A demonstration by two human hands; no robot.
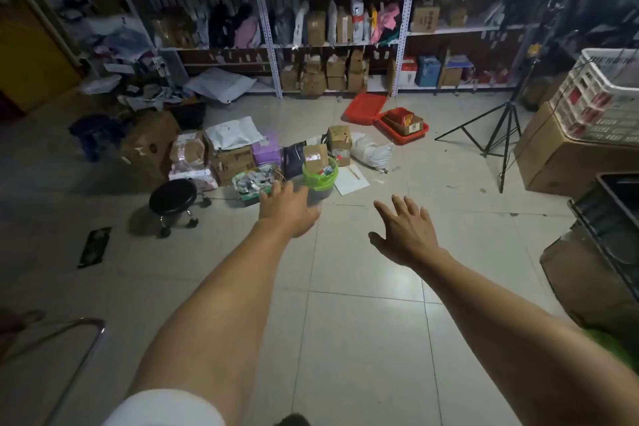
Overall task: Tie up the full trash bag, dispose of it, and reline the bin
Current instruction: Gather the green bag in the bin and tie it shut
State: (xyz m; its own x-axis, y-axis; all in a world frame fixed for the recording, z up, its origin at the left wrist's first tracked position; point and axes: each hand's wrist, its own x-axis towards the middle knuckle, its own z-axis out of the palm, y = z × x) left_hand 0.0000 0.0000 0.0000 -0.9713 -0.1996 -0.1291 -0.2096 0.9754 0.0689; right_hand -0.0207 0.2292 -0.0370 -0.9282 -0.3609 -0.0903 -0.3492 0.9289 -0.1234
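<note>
A small bin lined with a green trash bag (320, 180) stands on the tiled floor ahead, stuffed with a cardboard box and packaging that stick out of the top. My left hand (288, 206) stretches forward, fingers apart, holding nothing, and overlaps the bin's lower left side in the view. Out to the right of the bin and nearer to me, my right hand (404, 230) is empty with spread fingers. Whether the left hand touches the bin cannot be told.
Cardboard boxes (231, 157) and parcels crowd the floor left of the bin, with a black wheeled stool (173, 197) nearby. Red trays (401, 126) and a white sack (371, 150) lie behind. A tripod (506, 135) and stacked crates (598, 104) stand right. Shelving (332, 34) lines the back wall.
</note>
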